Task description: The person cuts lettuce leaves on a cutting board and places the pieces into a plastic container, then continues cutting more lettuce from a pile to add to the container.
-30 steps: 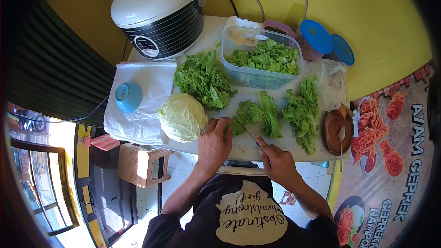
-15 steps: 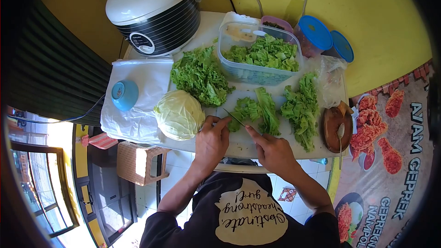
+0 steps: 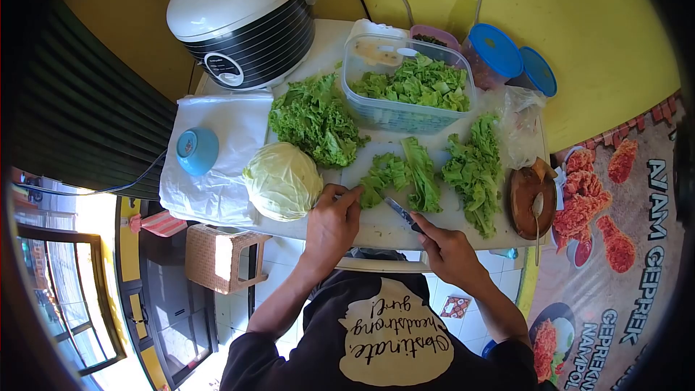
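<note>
Here the left hand (image 3: 331,223) rests on the white tabletop (image 3: 376,230), fingers curled and pinching the near end of a bunch of green leaf lettuce (image 3: 394,174) that lies flat at the table's near edge. The bunch's long axis runs away from the person, stem end toward the left fingertips, frilled tips pointing at the clear plastic tub of cut green leaves (image 3: 409,87). The right hand (image 3: 449,250) is closed around the handle of a small dark-handled kitchen knife (image 3: 400,213); the blade points up and to the left, crossing the stem end just right of the left fingers, near them but whether it touches the leaf cannot be told. The left hand is the nearer to the lettuce and is in contact with it; the right reaches it only through the blade. A pale round cabbage head (image 3: 282,179) sits just left of the left hand. A larger heap of frilly lettuce (image 3: 315,122) lies behind it, and more loose leaves (image 3: 474,166) lie to the right, beside a brown wooden bowl with a spoon (image 3: 528,199)
</note>
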Demonstrator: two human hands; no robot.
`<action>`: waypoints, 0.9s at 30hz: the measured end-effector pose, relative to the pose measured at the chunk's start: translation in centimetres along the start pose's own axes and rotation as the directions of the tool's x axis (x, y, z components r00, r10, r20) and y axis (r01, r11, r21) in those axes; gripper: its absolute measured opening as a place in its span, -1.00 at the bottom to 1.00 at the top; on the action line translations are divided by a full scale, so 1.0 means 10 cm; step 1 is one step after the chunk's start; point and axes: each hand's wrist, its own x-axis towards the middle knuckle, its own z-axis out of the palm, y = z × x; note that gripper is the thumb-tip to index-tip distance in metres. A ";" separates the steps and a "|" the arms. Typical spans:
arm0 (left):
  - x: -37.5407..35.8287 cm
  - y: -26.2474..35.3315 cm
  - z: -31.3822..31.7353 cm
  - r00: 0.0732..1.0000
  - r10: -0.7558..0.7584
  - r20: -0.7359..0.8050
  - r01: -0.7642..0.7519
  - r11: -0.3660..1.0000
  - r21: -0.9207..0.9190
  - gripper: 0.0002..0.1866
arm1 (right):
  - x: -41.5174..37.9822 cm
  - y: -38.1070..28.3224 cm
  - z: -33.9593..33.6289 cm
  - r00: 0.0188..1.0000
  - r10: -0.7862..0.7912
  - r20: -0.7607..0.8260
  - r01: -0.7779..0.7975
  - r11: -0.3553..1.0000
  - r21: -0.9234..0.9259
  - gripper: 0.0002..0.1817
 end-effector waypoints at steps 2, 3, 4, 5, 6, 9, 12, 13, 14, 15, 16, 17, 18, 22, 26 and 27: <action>0.00 0.00 0.00 1.000 0.008 0.000 -0.008 1.000 -0.002 -0.73 | -0.02 0.08 0.05 0.996 -0.070 -0.060 0.066 0.995 -0.080 -0.39; 0.00 -0.01 0.00 1.000 0.014 -0.001 -0.014 1.000 -0.003 -0.73 | -0.01 0.12 0.07 0.983 -0.146 -0.113 0.126 0.979 -0.162 -0.39; -0.01 -0.02 0.00 1.000 0.016 -0.003 -0.016 1.000 -0.002 -0.73 | -0.01 0.13 0.09 0.982 -0.147 -0.114 0.128 0.978 -0.163 -0.39; -0.01 -0.03 0.01 1.000 0.015 -0.001 -0.015 1.000 -0.001 -0.73 | -0.01 0.14 0.10 0.973 -0.176 -0.153 0.141 0.967 -0.212 -0.37; -0.01 -0.03 0.01 1.000 0.013 -0.001 -0.013 1.000 -0.001 -0.73 | -0.01 0.14 0.09 0.960 -0.206 -0.189 0.153 0.953 -0.262 -0.34; -0.01 -0.01 0.00 1.000 0.016 -0.004 -0.016 1.000 0.009 -0.74 | -0.02 0.08 0.05 0.959 -0.204 -0.198 0.151 0.955 -0.253 -0.32; 0.00 0.01 0.02 1.000 -0.015 -0.013 0.015 1.000 -0.017 -0.76 | -0.01 0.03 0.08 0.955 -0.211 -0.210 0.160 0.959 -0.236 -0.30; 0.00 0.01 0.02 1.000 -0.015 -0.012 0.014 1.000 -0.016 -0.76 | -0.01 0.01 0.11 0.955 -0.210 -0.211 0.159 0.959 -0.234 -0.30; 0.00 0.01 0.02 1.000 -0.020 -0.020 0.020 1.000 -0.015 -0.77 | -0.01 -0.01 0.14 0.957 -0.212 -0.198 0.169 0.962 -0.214 -0.30; 0.00 0.01 0.03 0.999 -0.026 -0.028 0.025 1.000 -0.015 -0.77 | -0.01 -0.02 0.18 0.959 -0.214 -0.186 0.178 0.965 -0.195 -0.29; 0.00 0.00 0.03 0.999 -0.024 -0.026 0.024 1.000 -0.014 -0.77 | 0.00 -0.04 0.21 0.959 -0.213 -0.187 0.177 0.965 -0.193 -0.29; -0.01 -0.01 0.03 0.999 -0.021 -0.026 0.021 1.000 -0.009 -0.77 | 0.01 -0.04 0.26 0.956 -0.226 -0.187 0.193 0.965 -0.178 -0.29; -0.01 -0.01 0.03 1.000 -0.017 -0.024 0.017 1.000 -0.004 -0.75 | 0.02 -0.04 0.29 0.953 -0.239 -0.186 0.209 0.964 -0.163 -0.29; -0.01 0.01 0.02 0.995 -0.093 -0.024 0.093 0.996 0.005 -0.73 | 0.07 -0.03 0.33 0.963 -0.224 -0.151 0.185 0.955 -0.232 -0.28; -0.05 -0.04 0.06 0.993 -0.111 -0.044 0.109 0.993 -0.045 -0.70 | 0.08 -0.07 0.27 0.956 -0.248 -0.155 0.204 0.945 -0.257 -0.28; -0.05 -0.04 0.06 0.993 -0.098 -0.066 0.094 0.994 -0.062 -0.70 | 0.09 -0.08 0.27 0.952 -0.261 -0.158 0.216 0.943 -0.255 -0.28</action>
